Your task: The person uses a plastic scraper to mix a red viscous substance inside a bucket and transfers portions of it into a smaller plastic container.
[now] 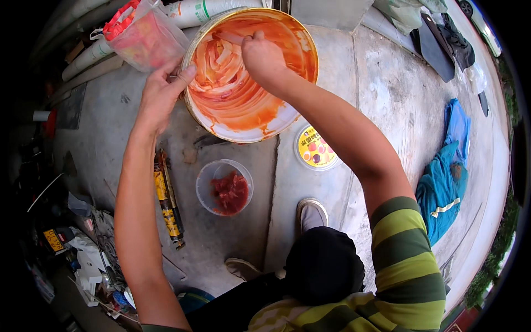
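A large round bucket stands tilted in front of me, its inside smeared with orange-red paste. My left hand grips its left rim, thumb on the edge and fingers mostly hidden outside. Inside the bucket my right hand is closed on the end of a flat, orange-smeared tool, whose far part blends into the paste. Below the bucket, a clear plastic tub on the concrete floor holds a dark red lump. A round yellow printed lid lies to its right.
A yellow-and-black rod-shaped tool lies left of the tub. A plastic bag with red contents and white rolls are at the back. Teal cloth lies on the right; clutter fills the lower left. My shoes are near the tub.
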{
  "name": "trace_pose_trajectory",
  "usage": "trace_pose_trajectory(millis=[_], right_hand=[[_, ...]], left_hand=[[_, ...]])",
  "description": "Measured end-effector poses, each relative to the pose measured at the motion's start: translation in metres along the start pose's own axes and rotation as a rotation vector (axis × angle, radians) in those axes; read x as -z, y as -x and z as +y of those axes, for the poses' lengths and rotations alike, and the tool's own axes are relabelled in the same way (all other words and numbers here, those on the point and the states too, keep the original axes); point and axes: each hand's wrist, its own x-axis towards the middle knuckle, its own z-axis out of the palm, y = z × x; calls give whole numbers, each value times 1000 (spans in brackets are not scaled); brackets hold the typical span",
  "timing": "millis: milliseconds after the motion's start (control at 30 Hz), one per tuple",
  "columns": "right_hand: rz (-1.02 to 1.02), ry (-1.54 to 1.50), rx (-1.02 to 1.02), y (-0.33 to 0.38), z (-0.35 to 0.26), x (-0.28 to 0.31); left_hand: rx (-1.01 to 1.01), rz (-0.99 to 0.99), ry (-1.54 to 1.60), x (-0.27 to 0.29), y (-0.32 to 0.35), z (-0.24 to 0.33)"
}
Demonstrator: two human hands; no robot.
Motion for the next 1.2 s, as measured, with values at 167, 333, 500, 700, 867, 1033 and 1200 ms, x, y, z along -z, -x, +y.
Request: trace_pose_trajectory(millis=[167,333,500,700,867,1033,1200], right_hand=[[-20,145,111,-1,-27,-12],[-119,211,246,23,-37,-25],[-219,-32,148,34,0,-3],[-242,47,25,32,24,2],[-385,63,-155,32,8,-12],[-401,138,-78,40,7,-37],[-412,90,-51,43,-5,-44]], left_hand=[[9,-9,7,-2,2,7],[-6,-33,4,3,0,2],[-7,5,-12,1,3,-2],[-46,-30,11,0,-4,-2],[-3,-37,-59,5,-3,-4],[-9,30,0,9,0,-8],[-13,39,43,8,9,-5]])
